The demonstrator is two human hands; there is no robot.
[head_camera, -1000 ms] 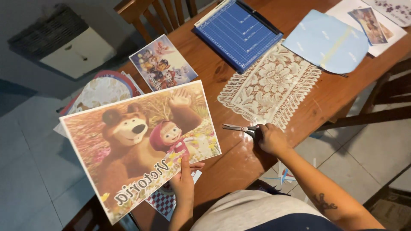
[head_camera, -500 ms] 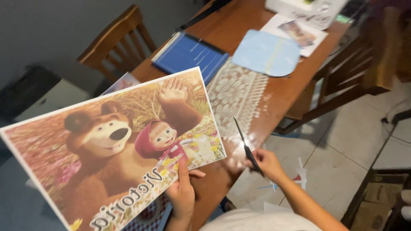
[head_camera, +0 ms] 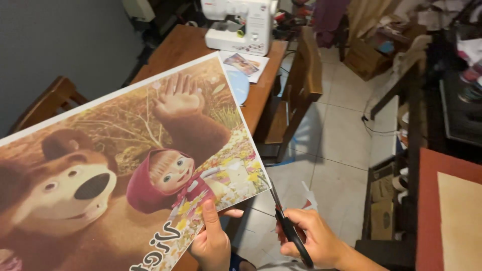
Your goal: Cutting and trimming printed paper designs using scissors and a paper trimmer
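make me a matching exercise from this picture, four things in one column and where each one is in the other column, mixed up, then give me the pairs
Things:
1. scissors
2. cartoon poster
3. sewing machine
4. wooden chair

Places:
A. far end of the wooden table
B. in the right hand
C. on the tiled floor, beside the table
D. gripped at its lower edge by the left hand

Pairs: 1-B, 2-D, 3-A, 4-C

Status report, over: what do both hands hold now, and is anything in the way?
Left hand grips cartoon poster at its lower edge. Right hand holds scissors, blades at poster's corner. Nothing blocks the cut.
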